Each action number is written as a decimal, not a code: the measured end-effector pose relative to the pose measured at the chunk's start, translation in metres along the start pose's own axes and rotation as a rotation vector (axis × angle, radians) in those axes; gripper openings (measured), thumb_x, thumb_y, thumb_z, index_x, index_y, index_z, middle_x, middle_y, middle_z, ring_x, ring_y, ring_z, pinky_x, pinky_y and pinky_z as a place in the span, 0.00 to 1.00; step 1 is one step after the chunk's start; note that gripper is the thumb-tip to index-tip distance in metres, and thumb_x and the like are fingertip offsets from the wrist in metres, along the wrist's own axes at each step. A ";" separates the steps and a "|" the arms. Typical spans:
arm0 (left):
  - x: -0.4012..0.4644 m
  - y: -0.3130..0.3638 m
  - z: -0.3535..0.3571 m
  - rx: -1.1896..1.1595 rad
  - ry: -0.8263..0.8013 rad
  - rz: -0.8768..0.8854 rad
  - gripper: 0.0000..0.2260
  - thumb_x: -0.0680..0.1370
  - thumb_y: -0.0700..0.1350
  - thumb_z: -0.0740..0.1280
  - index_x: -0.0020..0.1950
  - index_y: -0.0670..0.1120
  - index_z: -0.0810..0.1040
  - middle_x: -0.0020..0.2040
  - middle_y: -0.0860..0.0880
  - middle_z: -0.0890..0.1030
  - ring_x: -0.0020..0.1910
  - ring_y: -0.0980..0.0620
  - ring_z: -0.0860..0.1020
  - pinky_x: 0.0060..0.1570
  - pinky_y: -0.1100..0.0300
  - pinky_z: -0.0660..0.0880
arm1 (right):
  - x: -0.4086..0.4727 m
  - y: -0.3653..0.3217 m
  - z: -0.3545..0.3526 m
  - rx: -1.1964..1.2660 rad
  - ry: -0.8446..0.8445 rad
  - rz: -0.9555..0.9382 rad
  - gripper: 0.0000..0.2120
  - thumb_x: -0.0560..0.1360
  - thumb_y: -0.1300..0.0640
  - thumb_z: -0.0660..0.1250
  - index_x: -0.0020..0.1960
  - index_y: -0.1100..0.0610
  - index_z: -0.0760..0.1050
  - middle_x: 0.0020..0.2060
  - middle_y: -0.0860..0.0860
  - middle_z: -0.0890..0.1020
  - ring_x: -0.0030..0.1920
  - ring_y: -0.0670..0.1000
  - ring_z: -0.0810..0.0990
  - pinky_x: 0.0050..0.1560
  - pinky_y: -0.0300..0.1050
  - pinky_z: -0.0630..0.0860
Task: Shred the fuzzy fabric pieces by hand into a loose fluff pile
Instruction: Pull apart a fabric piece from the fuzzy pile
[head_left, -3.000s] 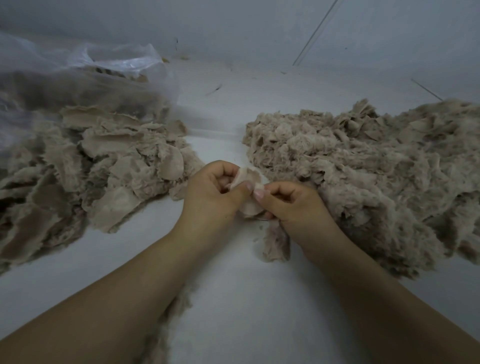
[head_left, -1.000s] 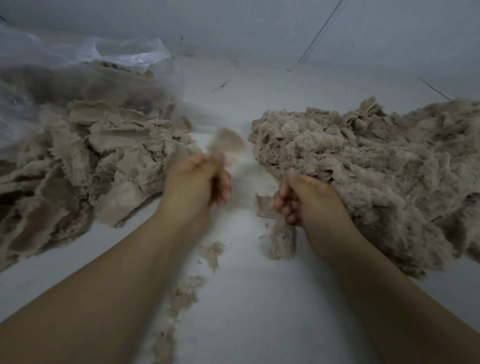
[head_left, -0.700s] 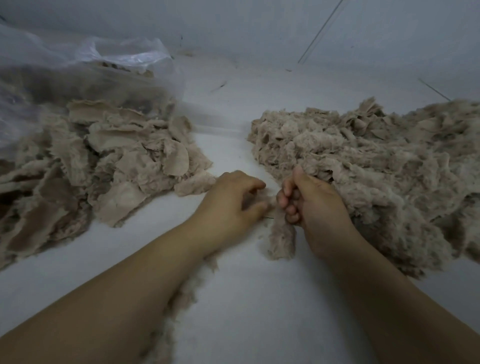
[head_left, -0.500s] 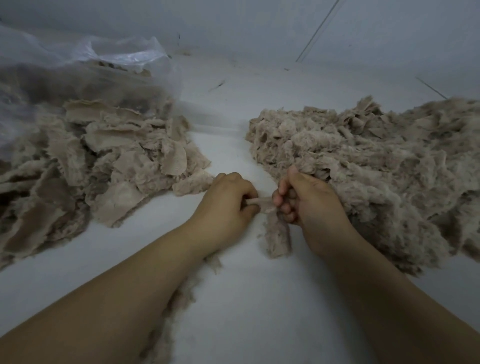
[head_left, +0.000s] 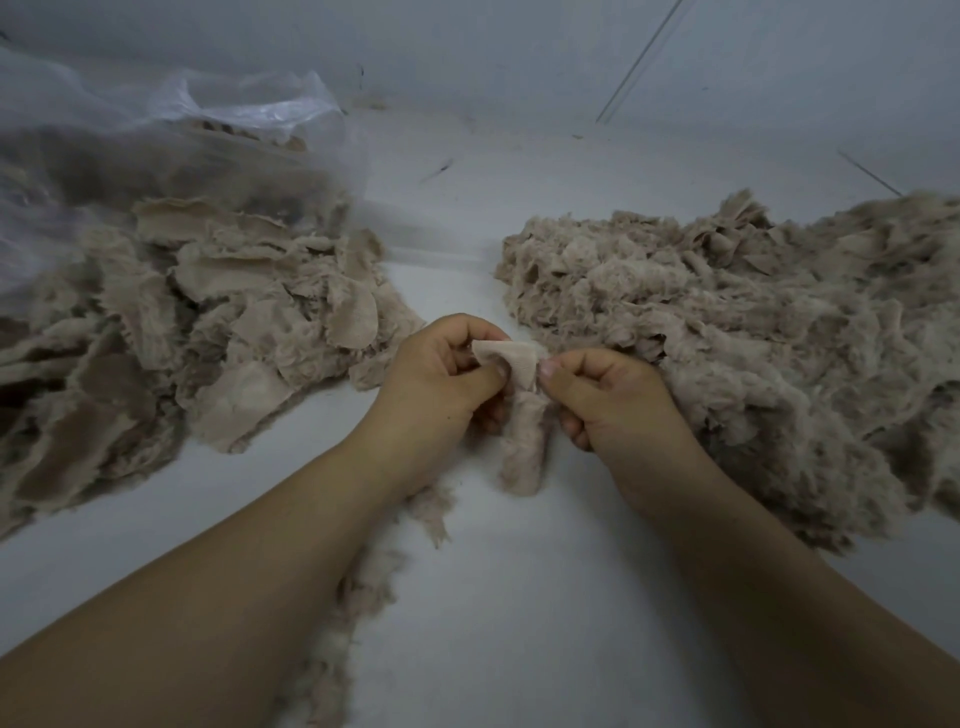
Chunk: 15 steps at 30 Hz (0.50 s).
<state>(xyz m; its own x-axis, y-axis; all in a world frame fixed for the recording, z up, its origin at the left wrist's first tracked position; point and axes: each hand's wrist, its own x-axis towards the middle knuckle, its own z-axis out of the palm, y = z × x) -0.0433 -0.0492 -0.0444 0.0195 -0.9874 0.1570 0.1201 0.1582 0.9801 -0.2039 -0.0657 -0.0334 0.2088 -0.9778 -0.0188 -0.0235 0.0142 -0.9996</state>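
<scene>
A small fuzzy fabric piece is held at the centre of the white work surface, just above it, with its smooth backing turned up and toward the camera. The left hand pinches the left edge of the piece between thumb and curled fingers. The right hand pinches the right edge in the same manner. The two hands are close together, thumbs almost touching across the piece.

A narrow tuft of fluff lies on the surface directly below the piece, between the two wrists. Whether it hangs from the piece or lies separate cannot be determined.

The loose fluff pile lies to the right, touching the right hand. A heap of unshredded fabric pieces lies to the left, near the left hand. A clear plastic bag stands behind that heap and partly covers it. Stray fibres lie along the left forearm.
</scene>
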 end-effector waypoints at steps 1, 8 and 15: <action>0.000 0.000 0.001 0.013 0.003 -0.004 0.05 0.78 0.30 0.65 0.50 0.39 0.77 0.36 0.41 0.80 0.30 0.47 0.76 0.31 0.57 0.74 | 0.000 0.000 0.000 0.002 0.009 0.003 0.11 0.79 0.58 0.67 0.38 0.56 0.78 0.21 0.45 0.74 0.21 0.41 0.68 0.22 0.32 0.65; 0.000 -0.005 0.005 0.146 0.007 -0.024 0.08 0.76 0.36 0.70 0.52 0.45 0.75 0.35 0.43 0.80 0.33 0.46 0.74 0.36 0.52 0.71 | -0.001 0.000 0.002 0.031 -0.057 0.004 0.08 0.73 0.50 0.72 0.39 0.53 0.79 0.26 0.44 0.78 0.24 0.42 0.73 0.23 0.32 0.66; -0.005 0.000 0.008 0.360 -0.120 -0.007 0.12 0.69 0.38 0.77 0.42 0.44 0.74 0.31 0.46 0.79 0.29 0.53 0.74 0.31 0.60 0.72 | 0.002 -0.002 0.001 0.102 0.059 0.062 0.11 0.80 0.54 0.66 0.42 0.56 0.83 0.26 0.49 0.79 0.22 0.41 0.71 0.23 0.33 0.68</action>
<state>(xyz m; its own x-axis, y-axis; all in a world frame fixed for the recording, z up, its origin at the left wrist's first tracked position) -0.0516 -0.0441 -0.0439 -0.0992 -0.9849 0.1420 -0.2374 0.1620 0.9578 -0.2030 -0.0672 -0.0319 0.1522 -0.9849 -0.0826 0.0657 0.0934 -0.9935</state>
